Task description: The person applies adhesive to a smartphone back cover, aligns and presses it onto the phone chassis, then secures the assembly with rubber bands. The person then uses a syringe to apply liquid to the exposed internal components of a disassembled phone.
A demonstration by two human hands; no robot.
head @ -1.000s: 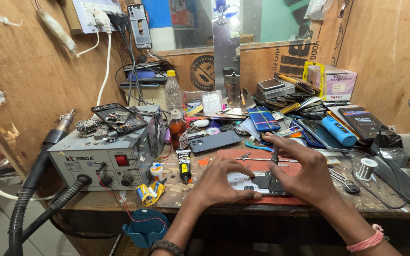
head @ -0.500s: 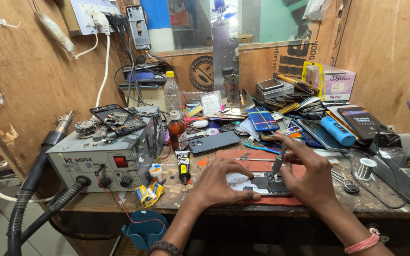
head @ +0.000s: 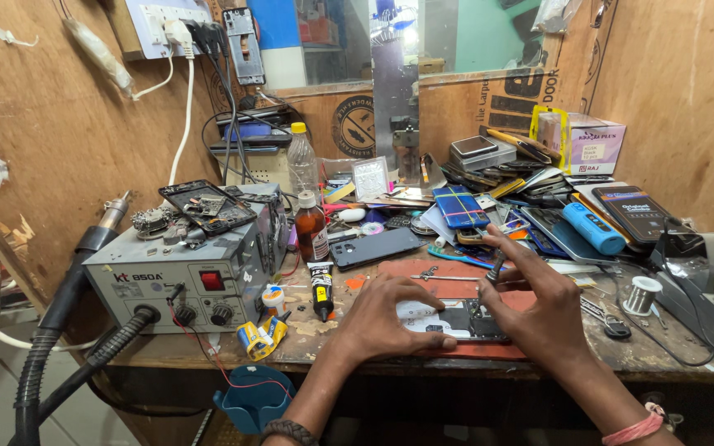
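Meanwhile, left hand (head: 390, 322) presses flat on an opened phone (head: 456, 318) — right hand (head: 539, 310) grasps a screwdriver (head: 496, 268) upright over it.

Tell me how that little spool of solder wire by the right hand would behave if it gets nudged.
The spool of solder wire stands on its flat end, so it would probably slide, not roll. Tipped on its side, its round rims would likely roll it. It is probably heavy for its size, being wound metal.
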